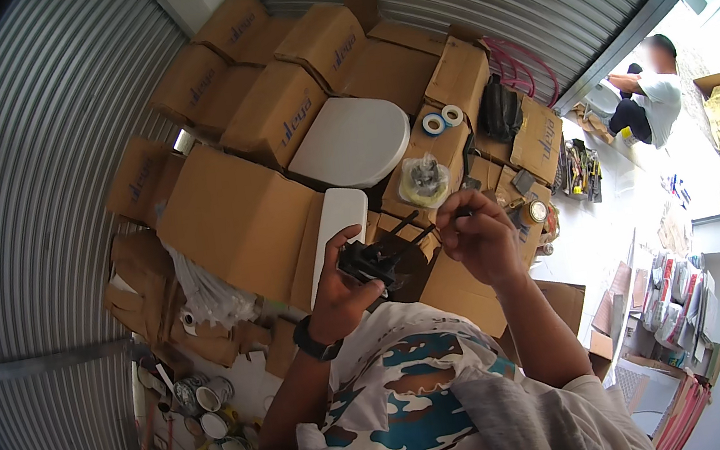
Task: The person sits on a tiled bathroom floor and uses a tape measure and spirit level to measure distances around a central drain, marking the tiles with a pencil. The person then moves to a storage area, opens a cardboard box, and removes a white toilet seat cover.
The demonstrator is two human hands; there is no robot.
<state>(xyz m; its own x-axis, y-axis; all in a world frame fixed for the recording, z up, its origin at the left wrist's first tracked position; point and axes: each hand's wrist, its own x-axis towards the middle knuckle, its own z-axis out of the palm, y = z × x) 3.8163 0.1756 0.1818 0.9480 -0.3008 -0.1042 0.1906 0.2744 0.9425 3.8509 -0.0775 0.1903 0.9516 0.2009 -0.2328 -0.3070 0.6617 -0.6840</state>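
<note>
My left hand, with a dark watch on its wrist, grips a black plastic fitting in front of my chest. Two thin dark rods stick out of the fitting toward the right. Close to the rod ends, my right hand is raised with its fingers curled in a pinch; whatever is between them is too small or hidden to name. Just beyond the hands lies a clear plastic bag of small parts on cardboard. A white toilet seat lid and a narrow white panel rest behind my left hand.
Stacked cardboard boxes fill the space ahead, with two tape rolls on one. Paint cans stand at lower left. A tool crate is on the right. Another person crouches in the bright area at far right.
</note>
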